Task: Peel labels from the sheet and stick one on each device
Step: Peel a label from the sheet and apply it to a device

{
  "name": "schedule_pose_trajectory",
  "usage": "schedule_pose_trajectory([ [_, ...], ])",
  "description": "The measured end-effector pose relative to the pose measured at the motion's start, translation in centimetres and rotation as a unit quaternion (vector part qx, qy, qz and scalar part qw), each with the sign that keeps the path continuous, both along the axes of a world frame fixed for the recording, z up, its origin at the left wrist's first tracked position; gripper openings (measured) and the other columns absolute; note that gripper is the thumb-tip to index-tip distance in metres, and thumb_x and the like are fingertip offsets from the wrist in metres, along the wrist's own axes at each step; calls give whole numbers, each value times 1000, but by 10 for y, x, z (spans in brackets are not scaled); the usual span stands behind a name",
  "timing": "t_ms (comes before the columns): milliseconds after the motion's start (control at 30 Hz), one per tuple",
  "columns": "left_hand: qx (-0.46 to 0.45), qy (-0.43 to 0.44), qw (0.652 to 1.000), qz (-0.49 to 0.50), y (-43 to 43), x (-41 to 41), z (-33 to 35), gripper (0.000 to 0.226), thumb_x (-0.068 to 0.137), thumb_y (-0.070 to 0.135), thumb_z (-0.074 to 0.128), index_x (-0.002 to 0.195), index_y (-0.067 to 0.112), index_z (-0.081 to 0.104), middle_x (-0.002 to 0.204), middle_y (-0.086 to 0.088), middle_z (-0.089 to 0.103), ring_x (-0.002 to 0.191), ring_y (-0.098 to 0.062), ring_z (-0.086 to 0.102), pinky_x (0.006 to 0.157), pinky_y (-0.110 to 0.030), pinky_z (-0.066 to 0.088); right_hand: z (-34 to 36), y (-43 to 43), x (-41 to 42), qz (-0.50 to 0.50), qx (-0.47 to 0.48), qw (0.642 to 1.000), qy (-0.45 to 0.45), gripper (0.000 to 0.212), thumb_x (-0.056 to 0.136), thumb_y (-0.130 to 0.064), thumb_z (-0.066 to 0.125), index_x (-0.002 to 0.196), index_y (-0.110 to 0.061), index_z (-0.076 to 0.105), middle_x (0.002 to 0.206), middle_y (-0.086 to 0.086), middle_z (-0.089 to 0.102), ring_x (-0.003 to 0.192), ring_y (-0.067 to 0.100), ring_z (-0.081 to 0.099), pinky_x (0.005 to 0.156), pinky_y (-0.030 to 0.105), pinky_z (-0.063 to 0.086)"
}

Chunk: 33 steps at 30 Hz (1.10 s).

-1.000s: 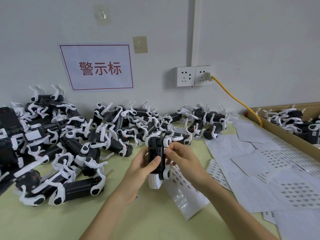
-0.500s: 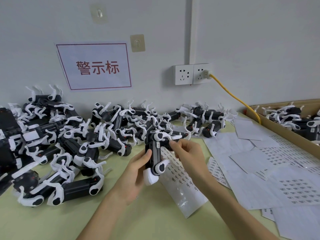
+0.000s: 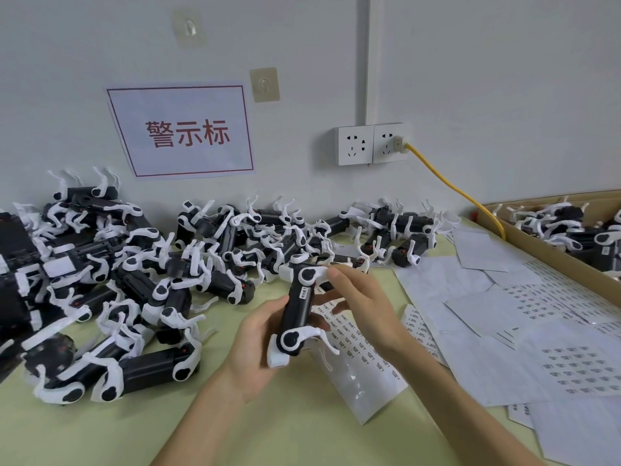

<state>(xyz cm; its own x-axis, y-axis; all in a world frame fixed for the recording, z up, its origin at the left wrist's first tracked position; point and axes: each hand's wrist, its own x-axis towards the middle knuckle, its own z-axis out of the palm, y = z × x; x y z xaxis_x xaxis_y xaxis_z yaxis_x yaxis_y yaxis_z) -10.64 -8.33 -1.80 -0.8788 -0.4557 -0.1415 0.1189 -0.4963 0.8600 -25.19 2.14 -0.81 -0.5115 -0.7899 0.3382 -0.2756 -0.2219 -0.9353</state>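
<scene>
A black device (image 3: 298, 314) with white legs is tilted upright above the table, and my left hand (image 3: 258, 344) grips its lower half from the left. A small white label (image 3: 303, 292) sits on the side facing me. My right hand (image 3: 364, 306) holds the device's upper end, thumb by the top white leg and fingers curled against the far side. The label sheet (image 3: 364, 364), with rows of small labels, lies on the table right under both hands.
A large pile of the same devices (image 3: 141, 280) covers the left and back of the green table (image 3: 268, 425). Loose backing and label sheets (image 3: 524, 317) spread on the right. A cardboard box (image 3: 551, 250) with more devices stands far right, and a yellow cable (image 3: 453, 190) runs to the wall socket.
The device has been turned in my hands so its labelled side faces me. My right hand shifted from its front face to its upper end.
</scene>
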Motion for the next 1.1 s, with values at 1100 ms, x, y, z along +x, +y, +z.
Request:
schedule_pose_trajectory([
  [1100,-152,-122,980,42,6,-8,-11,34,105,34,48,111,11,71,98,-8,76,88,-20,71,86,-37,56,-5,-2,-1,-74,24,996,48,21,97,-45,62,88,-31,76,84,-11,74,77,7,71,74,38,61],
])
